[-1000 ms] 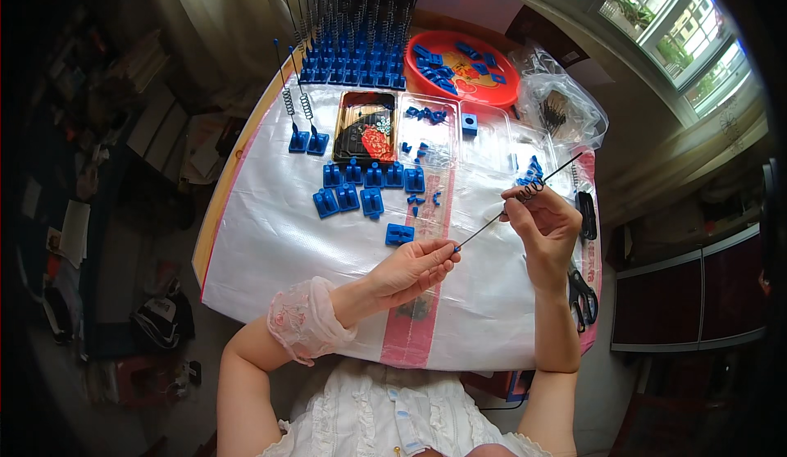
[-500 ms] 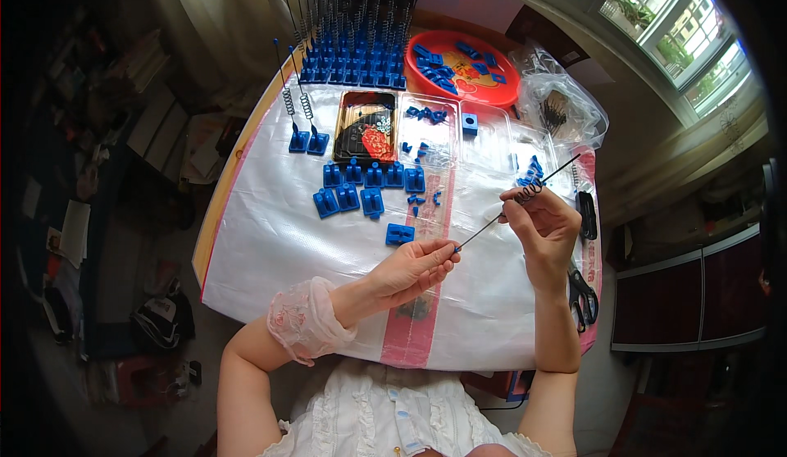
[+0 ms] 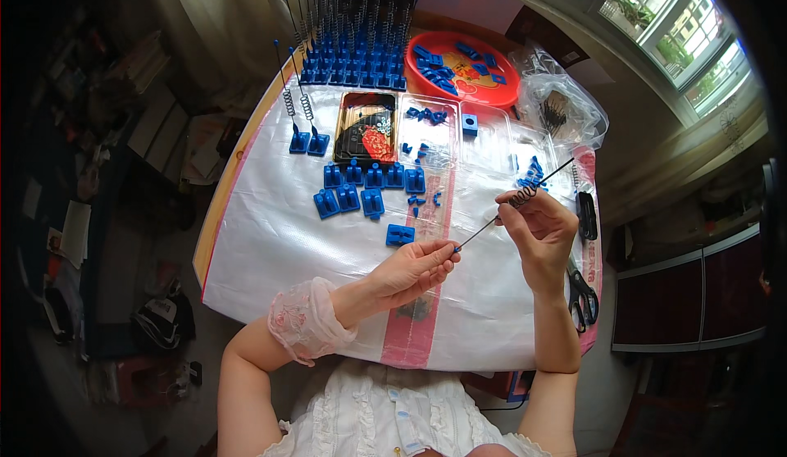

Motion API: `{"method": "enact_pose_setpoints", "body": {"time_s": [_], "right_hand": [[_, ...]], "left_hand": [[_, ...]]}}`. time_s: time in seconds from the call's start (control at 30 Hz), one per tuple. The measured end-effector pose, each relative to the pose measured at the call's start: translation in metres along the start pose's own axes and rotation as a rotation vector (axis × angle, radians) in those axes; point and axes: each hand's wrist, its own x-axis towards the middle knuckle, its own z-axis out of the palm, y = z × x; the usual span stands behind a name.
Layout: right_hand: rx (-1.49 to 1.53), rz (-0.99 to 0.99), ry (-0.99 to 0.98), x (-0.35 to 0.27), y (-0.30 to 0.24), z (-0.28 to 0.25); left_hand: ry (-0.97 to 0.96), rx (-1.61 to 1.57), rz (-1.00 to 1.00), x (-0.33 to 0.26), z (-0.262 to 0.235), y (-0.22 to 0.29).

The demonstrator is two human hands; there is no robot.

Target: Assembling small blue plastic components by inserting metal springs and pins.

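Observation:
My right hand point(image 3: 537, 234) pinches a thin black rod point(image 3: 492, 222) that carries a small coiled spring point(image 3: 525, 195) near its upper part. The rod slants from upper right down to the left. My left hand point(image 3: 410, 272) holds the rod's lower end between its fingertips, with a small blue piece at the tip. Both hands hover over the white plastic sheet point(image 3: 279, 244) covering the table. A single blue plastic block point(image 3: 399, 234) lies just above my left hand, and several more blue blocks point(image 3: 361, 186) sit in a cluster beyond it.
Rows of finished blue blocks with upright rods point(image 3: 357, 39) stand at the table's far edge. A red round tray point(image 3: 463, 65) holds blue parts. A black tray point(image 3: 366, 127), clear plastic trays point(image 3: 434, 129), a plastic bag point(image 3: 566, 113) and scissors point(image 3: 582, 297) lie around.

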Motion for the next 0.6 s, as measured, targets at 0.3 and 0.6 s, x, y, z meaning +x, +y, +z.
{"method": "enact_pose_setpoints", "body": {"time_s": [0.3, 0.6], "right_hand": [[-0.021, -0.017, -0.004, -0.001, 0.002, 0.002], [-0.041, -0.038, -0.045, -0.005, 0.010, 0.006]], "left_hand": [[-0.012, -0.014, 0.006, 0.001, -0.002, -0.001], [-0.009, -0.046, -0.012, 0.003, -0.007, -0.008]]}}
